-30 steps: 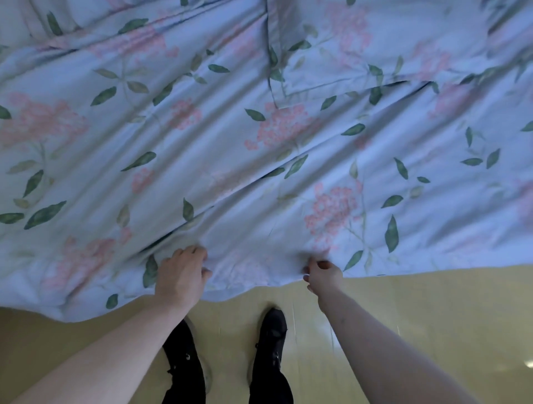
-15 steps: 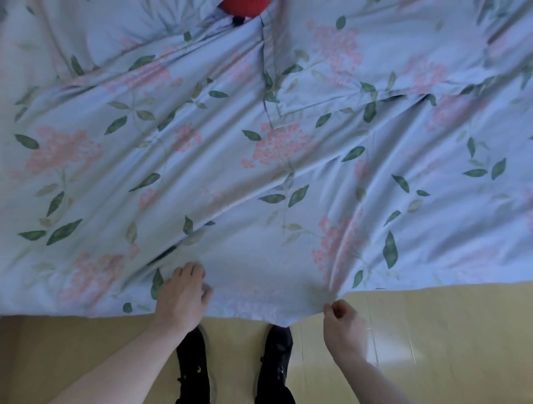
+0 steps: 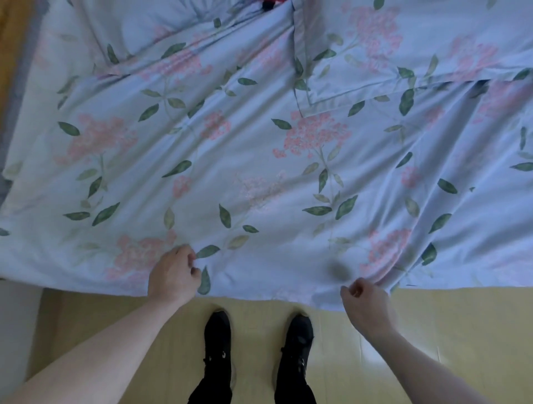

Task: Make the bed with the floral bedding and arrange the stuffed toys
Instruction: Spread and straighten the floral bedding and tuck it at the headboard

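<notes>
A light blue floral duvet with pink blooms and green leaves covers the bed and hangs over its near edge. My left hand grips the fabric near that edge, fingers curled into the cloth. My right hand pinches the duvet's hem further right, where folds gather. A matching floral pillow lies at the upper right with its corner over the duvet. A sliver of a red stuffed toy shows at the top edge, mostly hidden behind the bedding.
I stand at the bed's near side on a yellow wooden floor, my black shoes close to the hanging edge. A white surface and a grey strip border the bed at the left.
The duvet has been pulled toward me and lies flatter, with fewer creases. My right hand has moved right and lower along the hem. More of the bed's far part shows.
</notes>
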A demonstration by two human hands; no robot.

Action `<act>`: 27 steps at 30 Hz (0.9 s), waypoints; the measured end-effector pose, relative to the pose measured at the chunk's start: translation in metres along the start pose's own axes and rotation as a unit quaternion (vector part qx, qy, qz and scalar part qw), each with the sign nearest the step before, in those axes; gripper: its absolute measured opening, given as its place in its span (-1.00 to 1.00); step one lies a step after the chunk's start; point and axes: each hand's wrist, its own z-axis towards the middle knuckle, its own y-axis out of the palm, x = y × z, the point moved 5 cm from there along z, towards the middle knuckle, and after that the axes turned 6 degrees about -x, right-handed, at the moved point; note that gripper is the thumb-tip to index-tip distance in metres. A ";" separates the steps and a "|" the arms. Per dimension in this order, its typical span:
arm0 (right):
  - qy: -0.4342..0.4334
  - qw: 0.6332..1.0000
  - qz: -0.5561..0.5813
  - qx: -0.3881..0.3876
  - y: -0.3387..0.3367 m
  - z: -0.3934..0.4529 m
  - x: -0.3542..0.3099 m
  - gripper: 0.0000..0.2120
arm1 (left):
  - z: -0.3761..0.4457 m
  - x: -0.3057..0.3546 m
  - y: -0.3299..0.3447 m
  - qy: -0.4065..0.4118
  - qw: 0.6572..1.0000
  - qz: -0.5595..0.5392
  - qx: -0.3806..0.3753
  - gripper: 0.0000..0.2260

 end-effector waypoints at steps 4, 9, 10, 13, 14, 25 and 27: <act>-0.106 0.994 -0.016 -0.037 0.024 0.000 -0.084 -0.90 | 0.008 -0.088 -0.044 -0.151 0.984 -0.085 0.039 -0.89; -0.227 0.969 -0.061 -0.079 0.073 -0.010 -0.188 -0.71 | 0.005 -0.189 -0.079 -0.261 0.960 -0.103 0.026 -0.63; -0.242 0.963 -0.071 -0.092 0.083 -0.014 -0.207 -0.67 | 0.004 -0.205 -0.083 -0.275 0.955 -0.112 0.022 -0.61; -0.293 0.944 -0.099 -0.114 0.123 -0.028 -0.273 -0.59 | 0.000 -0.264 -0.101 -0.313 0.937 -0.152 0.022 -0.54; -0.302 0.940 -0.104 -0.118 0.131 -0.033 -0.286 -0.56 | 0.001 -0.275 -0.105 -0.320 0.932 -0.166 0.022 -0.52; -0.357 0.895 -0.214 -0.162 0.233 -0.052 -0.398 -0.41 | 0.031 -0.397 -0.134 -0.325 0.901 -0.283 0.057 -0.41; -0.354 0.896 -0.218 -0.155 0.241 -0.052 -0.407 -0.38 | 0.038 -0.403 -0.135 -0.324 0.900 -0.282 0.069 -0.44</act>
